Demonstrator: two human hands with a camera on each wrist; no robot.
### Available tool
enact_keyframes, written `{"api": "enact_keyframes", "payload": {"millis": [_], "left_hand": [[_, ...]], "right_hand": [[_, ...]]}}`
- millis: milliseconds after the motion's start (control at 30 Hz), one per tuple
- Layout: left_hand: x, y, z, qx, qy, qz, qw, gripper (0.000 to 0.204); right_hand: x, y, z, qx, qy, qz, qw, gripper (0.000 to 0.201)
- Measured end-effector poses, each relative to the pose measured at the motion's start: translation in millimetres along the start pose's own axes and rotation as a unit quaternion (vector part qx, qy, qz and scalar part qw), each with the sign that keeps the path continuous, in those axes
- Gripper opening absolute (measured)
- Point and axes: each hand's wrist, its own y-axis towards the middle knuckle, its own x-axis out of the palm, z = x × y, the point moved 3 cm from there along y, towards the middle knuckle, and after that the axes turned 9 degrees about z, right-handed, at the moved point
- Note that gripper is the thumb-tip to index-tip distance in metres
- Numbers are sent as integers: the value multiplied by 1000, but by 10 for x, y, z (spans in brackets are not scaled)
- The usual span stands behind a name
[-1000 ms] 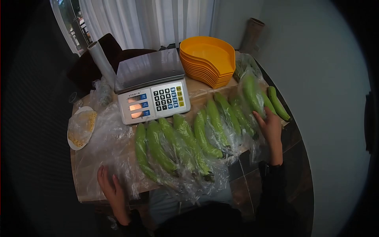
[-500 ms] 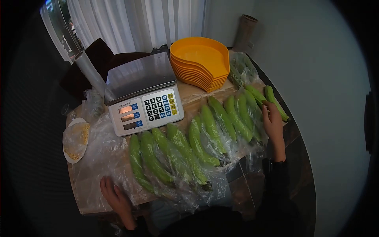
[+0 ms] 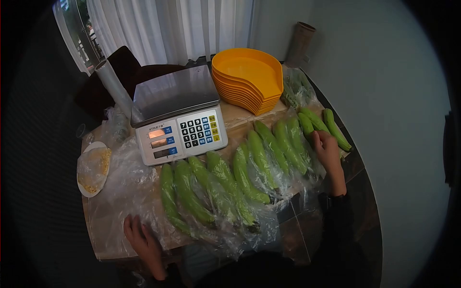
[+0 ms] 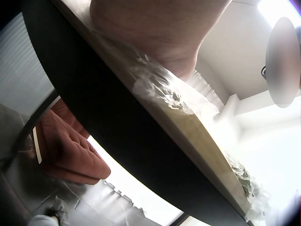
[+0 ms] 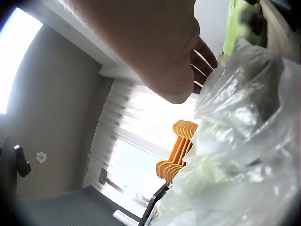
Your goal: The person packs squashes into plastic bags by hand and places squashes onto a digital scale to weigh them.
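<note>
Several long green vegetables (image 3: 189,192) lie in a row, many under clear plastic. At the right end of the row, the right hand (image 3: 329,156) has its fingers curled at the near end of an unwrapped green vegetable (image 3: 306,126). In the right wrist view the fingers of the right hand (image 5: 202,63) reach past crinkled plastic (image 5: 235,141), their tips partly hidden. Near the table's front left edge, the left hand (image 3: 145,244) rests with relaxed fingers on a plastic sheet (image 3: 120,192); the left wrist view shows mostly its wrist above the edge.
A scale (image 3: 180,125) stands behind the row, with stacked yellow trays (image 3: 249,77) to its right. On the left are a film roll (image 3: 113,86) and a wrapped white plate of yellow pieces (image 3: 93,168). A bagged green bundle (image 3: 297,89) lies at the back right.
The right hand, which held a plastic-covered vegetable a second ago, has let it go beside the row and moved to an unwrapped one. The left hand stays near the front edge.
</note>
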Motion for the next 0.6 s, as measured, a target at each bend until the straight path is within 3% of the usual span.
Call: {"api": "enact_keyframes", "payload": {"millis": [33, 67, 133, 267, 333, 400, 467, 533, 567, 600], "left_hand": [[-8, -7, 2, -1, 1, 0, 1000, 39], [-11, -12, 13, -1, -4, 3, 1000, 39], [7, 1, 12, -1, -13, 8, 1000, 39], [-2, -8, 27, 2, 3, 8, 1000, 38], [-3, 14, 45, -4, 7, 12, 1000, 38], [-2, -5, 37, 11, 27, 15, 999, 38], [-35, 12, 108, 3, 29, 20, 999, 37], [-45, 9, 107, 18, 26, 21, 999, 37], [-60, 36, 114, 10, 35, 33, 999, 37], [-61, 55, 148, 8, 22, 26, 999, 38]], "right_hand": [[23, 18, 165, -58, 10, 128, 990, 28], [57, 3, 208, -58, 9, 128, 990, 28], [111, -36, 298, -25, -120, 91, 988, 35], [286, -71, 462, -35, -179, 97, 978, 42], [287, 18, 581, 35, -177, 52, 982, 46], [36, -57, 327, 60, -119, 65, 989, 49], [-48, -13, 562, 20, -71, 126, 989, 52], [-246, -56, -56, 180, 120, 74, 974, 48], [-235, 24, -294, 120, 265, 5, 957, 45], [-252, 40, -491, 64, 401, -62, 912, 41]]}}
